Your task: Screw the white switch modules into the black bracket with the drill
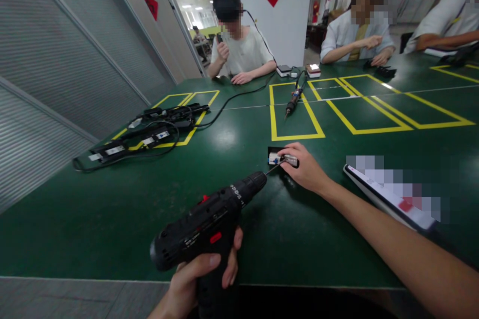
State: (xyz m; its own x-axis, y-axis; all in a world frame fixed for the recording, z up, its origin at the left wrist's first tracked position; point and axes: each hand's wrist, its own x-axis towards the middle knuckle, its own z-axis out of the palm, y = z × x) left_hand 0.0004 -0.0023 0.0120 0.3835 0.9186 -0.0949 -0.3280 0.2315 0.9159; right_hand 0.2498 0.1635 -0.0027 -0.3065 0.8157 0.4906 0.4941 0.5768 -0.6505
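Head view: left hand point(190, 276) closed around the grip of a black power drill point(209, 227), thumb laid across the handle, fingers wrapped round its other side. Drill held above the near part of the green worktop point(112, 224), tilted, chuck pointing up and to the right. Its thin bit point(275, 167) reaches the small part point(275, 158) under the right hand point(305, 167); whether the tip touches it cannot be told.

Right hand: thumb and fingers nearly closed in a pinch on that part, which has a dark base, a silvery body and a blue spot. Position: near the middle of the worktop, just in front of a yellow tape outline point(297, 137).

Right of the right forearm: a flat slab with a pale face point(385, 199), partly pixelated. Beyond the part, inside the outline: a slim dark tool point(294, 104), pointed tip toward the near side. Left: a pile of black cased pieces and cables point(160, 127), lying partly over another outline.

Far side: a person in a pale shirt point(243, 45), one forearm resting on the worktop; two more people farther right.
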